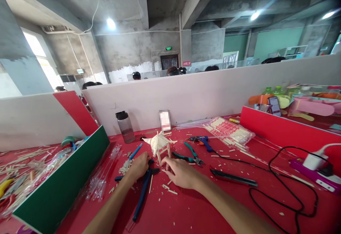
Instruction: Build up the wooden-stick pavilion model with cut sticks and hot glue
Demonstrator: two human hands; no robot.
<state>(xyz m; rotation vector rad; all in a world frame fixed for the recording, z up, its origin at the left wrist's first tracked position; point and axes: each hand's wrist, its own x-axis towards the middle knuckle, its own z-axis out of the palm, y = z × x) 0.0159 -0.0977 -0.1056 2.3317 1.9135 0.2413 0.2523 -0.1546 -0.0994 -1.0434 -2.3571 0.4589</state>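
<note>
A small pavilion model (159, 143) made of pale wooden sticks stands upright on the red table, with a pointed roof and thin legs. Beside its base, my left hand (140, 165) is closed with curled fingers; what they hold, if anything, is hidden. A blue-handled cutting tool (145, 188) lies right by that hand. My right hand (181, 172) has its bent fingers close to the model's front legs, thumb and forefinger around something too small to make out. Short stick pieces (169, 189) lie below the right hand.
Teal-handled pliers (194, 152), a blue glue gun (202, 141) and a black cutter (233, 178) lie to the right. Bagged sticks (229, 131) sit behind them. A water bottle (125, 127) stands back left. The black cord (269, 172) loops near a purple power strip (317, 175). Low partitions (64, 180) flank the table.
</note>
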